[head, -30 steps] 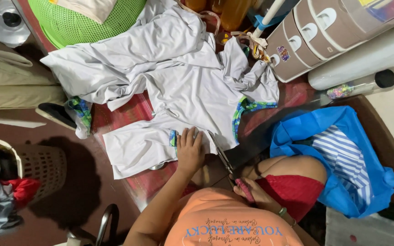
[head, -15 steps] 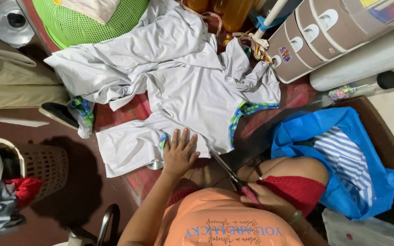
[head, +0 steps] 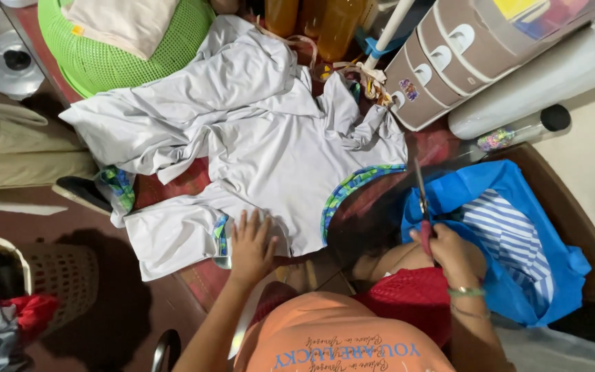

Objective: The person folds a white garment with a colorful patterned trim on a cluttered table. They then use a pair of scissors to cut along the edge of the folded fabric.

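A white garment (head: pixel 277 151) with blue-green patterned trim lies spread across a red-topped table (head: pixel 194 275). My left hand (head: pixel 251 246) presses flat on its lower hem, fingers apart. My right hand (head: pixel 445 249) is off to the right of the cloth, gripping a pair of scissors (head: pixel 421 196) with red handles; the blades point up and away from me, clear of the fabric. My orange shirt fills the bottom of the view.
A green mesh basket (head: pixel 98 62) holding cream cloth sits at the top left. A brown drawer unit (head: pixel 463 48) and white rolls stand at the top right. A blue bag (head: pixel 518 234) with striped cloth lies right. A brown basket (head: pixel 56 282) stands on the floor left.
My right hand has lifted the scissors away from the garment's edge and swung them right, blades now pointing up. My left hand has slid slightly left along the hem.
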